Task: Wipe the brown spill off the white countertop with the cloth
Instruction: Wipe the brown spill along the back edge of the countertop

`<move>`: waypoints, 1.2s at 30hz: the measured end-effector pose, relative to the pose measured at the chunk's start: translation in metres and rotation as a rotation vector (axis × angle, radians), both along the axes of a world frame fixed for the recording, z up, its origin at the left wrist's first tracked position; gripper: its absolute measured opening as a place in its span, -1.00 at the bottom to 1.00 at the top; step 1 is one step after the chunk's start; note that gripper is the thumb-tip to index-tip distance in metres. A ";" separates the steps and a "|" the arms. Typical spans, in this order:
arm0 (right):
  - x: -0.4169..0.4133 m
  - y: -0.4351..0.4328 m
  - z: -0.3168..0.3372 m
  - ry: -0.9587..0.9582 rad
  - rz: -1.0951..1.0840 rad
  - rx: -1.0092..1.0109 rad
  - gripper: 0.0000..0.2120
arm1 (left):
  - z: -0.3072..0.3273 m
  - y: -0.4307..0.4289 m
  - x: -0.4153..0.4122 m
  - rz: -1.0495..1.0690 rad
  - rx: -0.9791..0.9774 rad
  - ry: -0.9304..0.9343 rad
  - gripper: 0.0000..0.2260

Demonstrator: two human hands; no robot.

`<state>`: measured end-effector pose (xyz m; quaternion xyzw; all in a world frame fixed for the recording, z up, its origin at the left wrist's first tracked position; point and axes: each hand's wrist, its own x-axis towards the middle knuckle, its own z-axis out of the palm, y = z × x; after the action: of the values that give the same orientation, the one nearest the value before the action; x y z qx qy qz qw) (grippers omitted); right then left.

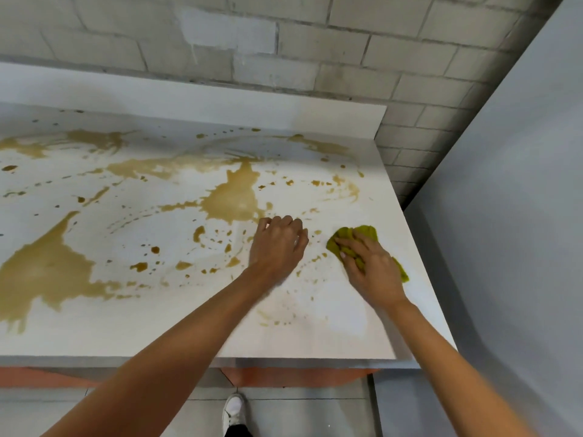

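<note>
Where the white countertop (331, 335) narrows toward its right edge, a yellow-green cloth (362, 234) lies bunched flat on the surface, pinned under the right hand (372, 269). The hand lies palm down with its fingers spread over the cloth's middle. Cloth shows beyond the fingertips on the far side, and a small corner pokes out behind the hand toward the counter's right edge. The cloth sits near the right front corner, on a patch where only thin, faint brown streaks and a few small drops remain.

Just to the left, apart from the cloth, the left hand (277, 244) rests on the counter with its fingers curled loosely and fingertips touching the surface; it holds nothing. Small brown drops lie between the two hands and around the left one.

The brown spill (233, 200) spreads over most of the rest of the counter. One large pool lies just beyond the left hand, running back in a narrow tongue toward the upstand. Another broad pool (47, 272) covers the near left part, well apart from the cloth. Splashes and curved smears cross the far side.

Behind the counter stands a pale block wall (284, 42); a plain grey wall (504, 216) closes the right side. Below the front edge, a white shoe (234, 411) stands on the tiled floor.
</note>
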<state>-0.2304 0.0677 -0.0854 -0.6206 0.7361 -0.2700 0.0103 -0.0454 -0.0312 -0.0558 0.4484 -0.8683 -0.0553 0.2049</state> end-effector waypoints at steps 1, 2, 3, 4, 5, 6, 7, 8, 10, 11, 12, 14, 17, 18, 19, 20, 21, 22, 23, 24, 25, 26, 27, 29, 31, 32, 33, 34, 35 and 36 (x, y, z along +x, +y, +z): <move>-0.009 0.011 0.000 -0.001 -0.013 -0.002 -0.70 | 0.000 -0.009 -0.003 0.003 -0.003 0.015 -0.74; -0.019 0.019 0.001 -0.005 -0.052 -0.010 -0.71 | -0.001 -0.019 -0.006 0.001 -0.007 0.031 -0.76; -0.030 0.023 0.002 -0.012 -0.106 -0.016 -0.72 | -0.002 -0.027 -0.009 0.001 -0.009 0.046 -0.78; -0.038 0.023 0.002 -0.022 -0.168 -0.018 -0.72 | -0.004 -0.036 -0.010 0.003 -0.010 0.056 -0.79; -0.047 0.018 0.002 -0.031 -0.232 -0.012 -0.73 | -0.005 -0.045 -0.012 0.006 -0.008 0.057 -0.79; -0.053 0.010 0.002 -0.042 -0.292 -0.005 -0.73 | -0.007 -0.052 -0.013 0.013 -0.002 0.043 -0.79; -0.058 -0.003 0.003 -0.046 -0.349 -0.001 -0.73 | -0.008 -0.060 -0.014 0.017 0.008 0.024 -0.77; -0.061 -0.018 0.006 -0.047 -0.399 0.012 -0.73 | -0.010 -0.065 -0.015 0.017 0.022 0.007 -0.76; -0.063 -0.051 0.011 -0.046 -0.473 0.065 -0.72 | -0.011 -0.076 -0.016 -0.004 0.050 -0.019 -0.72; -0.061 -0.065 0.013 -0.048 -0.485 0.092 -0.71 | -0.012 -0.078 -0.017 -0.020 0.060 -0.033 -0.71; -0.057 -0.079 0.015 -0.047 -0.478 0.111 -0.70 | -0.014 -0.083 -0.017 -0.035 0.065 -0.048 -0.69; -0.043 -0.094 0.017 -0.049 -0.425 0.116 -0.69 | -0.015 -0.087 -0.018 -0.051 0.067 -0.078 -0.67; -0.021 -0.090 0.010 -0.007 -0.285 0.073 -0.69 | -0.019 -0.092 -0.021 -0.051 0.084 -0.106 -0.66; -0.017 -0.081 0.008 0.007 -0.248 0.061 -0.70 | -0.019 -0.093 -0.021 -0.048 0.089 -0.110 -0.66; -0.018 -0.070 0.007 0.012 -0.219 0.051 -0.71 | -0.020 -0.094 -0.021 -0.042 0.094 -0.110 -0.66; -0.021 -0.058 0.005 0.016 -0.198 0.043 -0.72 | -0.020 -0.094 -0.021 -0.039 0.090 -0.103 -0.66; -0.026 -0.046 0.004 0.016 -0.191 0.038 -0.72 | -0.021 -0.094 -0.020 -0.037 0.079 -0.095 -0.66; -0.034 -0.037 0.004 0.015 -0.205 0.034 -0.72 | -0.021 -0.095 -0.020 -0.037 0.070 -0.087 -0.66; -0.042 -0.031 0.005 0.002 -0.240 0.028 -0.72 | -0.022 -0.095 -0.019 -0.042 0.067 -0.085 -0.66; -0.050 -0.030 0.006 -0.018 -0.288 0.029 -0.72 | -0.023 -0.095 -0.018 -0.050 0.068 -0.088 -0.66; -0.058 -0.034 0.007 -0.036 -0.337 0.042 -0.72 | -0.023 -0.095 -0.018 -0.060 0.064 -0.093 -0.66; -0.064 -0.041 0.008 -0.041 -0.382 0.062 -0.72 | -0.023 -0.095 -0.017 -0.070 0.064 -0.098 -0.66; -0.067 -0.052 0.009 -0.036 -0.424 0.085 -0.71 | -0.023 -0.096 -0.015 -0.075 0.068 -0.101 -0.66; -0.065 -0.079 0.014 -0.033 -0.490 0.123 -0.70 | -0.023 -0.099 -0.015 -0.087 0.074 -0.104 -0.67; -0.055 -0.106 0.018 -0.044 -0.488 0.132 -0.70 | -0.024 -0.101 -0.014 -0.093 0.069 -0.114 -0.67; -0.048 -0.117 0.018 -0.046 -0.461 0.127 -0.70 | -0.024 -0.102 -0.014 -0.095 0.068 -0.121 -0.67; -0.041 -0.125 0.018 -0.045 -0.427 0.122 -0.69 | -0.024 -0.103 -0.015 -0.099 0.064 -0.124 -0.67; -0.035 -0.129 0.019 -0.041 -0.388 0.122 -0.69 | -0.024 -0.103 -0.015 -0.101 0.060 -0.127 -0.67; -0.029 -0.129 0.017 -0.033 -0.342 0.122 -0.69 | -0.024 -0.104 -0.015 -0.102 0.058 -0.130 -0.67; -0.025 -0.124 0.016 -0.022 -0.284 0.116 -0.68 | -0.023 -0.104 -0.015 -0.102 0.056 -0.130 -0.68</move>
<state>-0.2559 -0.0568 -0.0695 -0.5055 0.8308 -0.2324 0.0161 -0.0606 -0.1354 -0.0789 0.4119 -0.8995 -0.0606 0.1322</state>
